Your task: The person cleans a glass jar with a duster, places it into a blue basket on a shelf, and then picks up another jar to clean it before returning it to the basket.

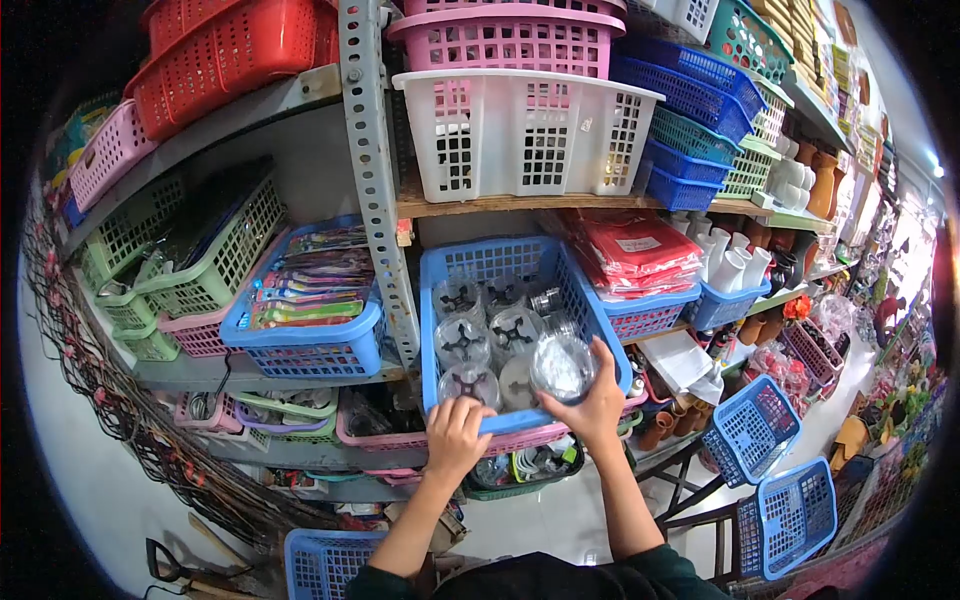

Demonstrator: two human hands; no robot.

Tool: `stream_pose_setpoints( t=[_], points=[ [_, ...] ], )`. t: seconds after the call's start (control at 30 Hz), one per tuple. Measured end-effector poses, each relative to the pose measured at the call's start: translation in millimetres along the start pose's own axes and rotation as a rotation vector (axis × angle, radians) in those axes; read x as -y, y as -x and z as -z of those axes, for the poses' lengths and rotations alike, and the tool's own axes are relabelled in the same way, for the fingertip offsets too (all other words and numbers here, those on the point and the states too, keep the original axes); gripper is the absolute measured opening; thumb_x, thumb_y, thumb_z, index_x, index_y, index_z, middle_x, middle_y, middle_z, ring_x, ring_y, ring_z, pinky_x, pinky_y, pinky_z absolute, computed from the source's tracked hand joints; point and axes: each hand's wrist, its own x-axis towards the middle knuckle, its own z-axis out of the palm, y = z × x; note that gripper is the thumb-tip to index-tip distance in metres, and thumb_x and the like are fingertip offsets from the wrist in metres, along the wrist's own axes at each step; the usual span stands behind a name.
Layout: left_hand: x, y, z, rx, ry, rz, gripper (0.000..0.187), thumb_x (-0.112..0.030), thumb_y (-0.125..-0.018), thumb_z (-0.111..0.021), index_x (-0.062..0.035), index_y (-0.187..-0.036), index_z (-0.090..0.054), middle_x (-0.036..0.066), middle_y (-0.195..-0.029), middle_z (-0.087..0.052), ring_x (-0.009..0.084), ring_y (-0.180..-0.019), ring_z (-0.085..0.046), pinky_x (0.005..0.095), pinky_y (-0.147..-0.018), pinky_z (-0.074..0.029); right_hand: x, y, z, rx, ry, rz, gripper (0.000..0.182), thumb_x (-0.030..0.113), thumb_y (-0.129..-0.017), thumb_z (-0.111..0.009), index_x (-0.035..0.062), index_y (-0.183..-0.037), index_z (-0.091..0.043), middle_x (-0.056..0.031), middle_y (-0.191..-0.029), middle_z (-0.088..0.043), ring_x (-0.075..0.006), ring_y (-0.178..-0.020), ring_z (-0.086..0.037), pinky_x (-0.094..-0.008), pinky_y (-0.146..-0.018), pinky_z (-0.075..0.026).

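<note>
A blue plastic basket [432, 300] juts from the shelf in front of me, with several clear round containers in it. Some of these, such as the clear container [463, 340] near its left side, show a dark cross-shaped piece. At the basket's front right, my right hand [592, 402] is closed around a clear round container [562, 368], thumb on the near side and fingers along the right. My left hand [458, 437] has its fingers curled over the basket's front rim, beside another clear container [469, 384].
Above stands a white crate [530, 130]. To the left, past a perforated metal post [375, 190], a blue basket [300, 345] holds toothbrushes. Red plastic packets [635, 250] lie at right. Blue baskets [752, 430] hang or stand lower right; another blue basket [330, 565] sits below left.
</note>
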Motion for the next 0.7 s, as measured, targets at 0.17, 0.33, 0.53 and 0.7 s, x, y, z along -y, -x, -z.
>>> stream_pose_setpoints(
  t=[0.17, 0.33, 0.53, 0.7],
  points=[
    [-4.1, 29.4, -5.8, -0.046, -0.045, -0.045, 0.021, -0.010, -0.057, -0.075, -0.0139, -0.072, -0.060, -0.001, -0.074, -0.053, 0.0195, -0.070, -0.053, 0.0334, -0.062, -0.037, -7.9, -8.4, 8.5, 0.046, -0.080, -0.096, 0.092, 0.032, -0.054, -0.083, -0.0001, -0.128, -0.038, -0.0182, -0.113, -0.054, -0.0326, -0.100, -0.057, -0.0369, -0.086, -0.045],
    [-7.0, 43.4, -10.2, -0.060, -0.068, -0.062, 0.020, -0.012, -0.057, -0.076, -0.0152, -0.071, -0.062, -0.002, -0.074, -0.053, 0.0185, -0.069, -0.053, 0.0330, -0.061, -0.036, -13.7, -82.1, -24.9, 0.073, -0.031, 0.106, 0.084, 0.027, -0.057, -0.079, -0.0004, -0.125, -0.039, -0.0192, -0.114, -0.052, -0.0347, -0.106, -0.050, -0.0390, -0.092, -0.041],
    [-6.2, 45.4, -11.5, -0.084, -0.086, -0.071, 0.018, -0.013, -0.058, -0.075, -0.0149, -0.070, -0.062, -0.002, -0.074, -0.054, 0.0183, -0.068, -0.053, 0.0326, -0.059, -0.037, -52.7, -128.6, -113.7, 0.443, -0.073, 0.021, 0.080, 0.034, -0.051, -0.083, 0.0081, -0.118, -0.049, -0.0174, -0.111, -0.055, -0.0368, -0.103, -0.052, -0.0415, -0.089, -0.044],
    [-4.3, 43.7, -9.5, -0.092, -0.049, -0.076, 0.020, -0.012, -0.059, -0.072, -0.0152, -0.076, -0.063, -0.004, -0.077, -0.053, 0.0159, -0.070, -0.052, 0.0323, -0.060, -0.033, -53.3, -122.1, -129.2, 0.612, 0.032, 0.037, 0.072, 0.042, -0.055, -0.082, 0.0078, -0.112, -0.054, -0.0177, -0.114, -0.054, -0.0363, -0.107, -0.051, -0.0420, -0.091, -0.043]
  ],
)
